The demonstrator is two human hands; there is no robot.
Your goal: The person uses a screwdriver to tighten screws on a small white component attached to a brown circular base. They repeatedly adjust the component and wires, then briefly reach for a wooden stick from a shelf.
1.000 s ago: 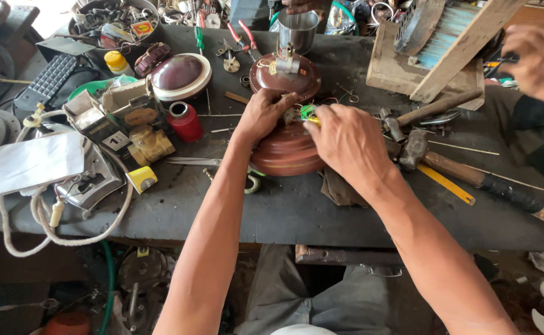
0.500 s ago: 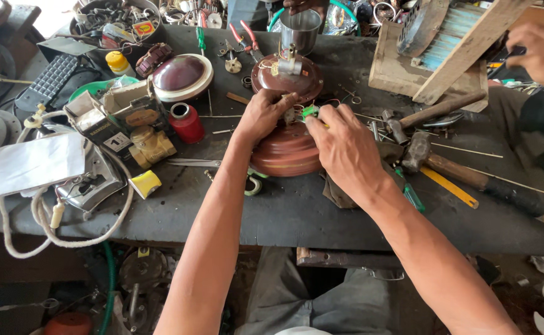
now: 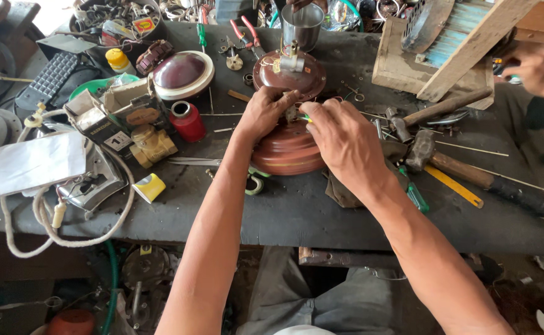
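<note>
The left hand [image 3: 264, 115] curls its fingers onto the top of the brown ridged motor housing [image 3: 287, 149] at frame centre, while the right hand [image 3: 345, 139] pinches a small green-handled tool at the same spot; its tip is hidden. A slip could jab a finger or snag the thin wires. The housing is round, glossy reddish-brown, and sits just below a matching domed cover [image 3: 289, 74].
</note>
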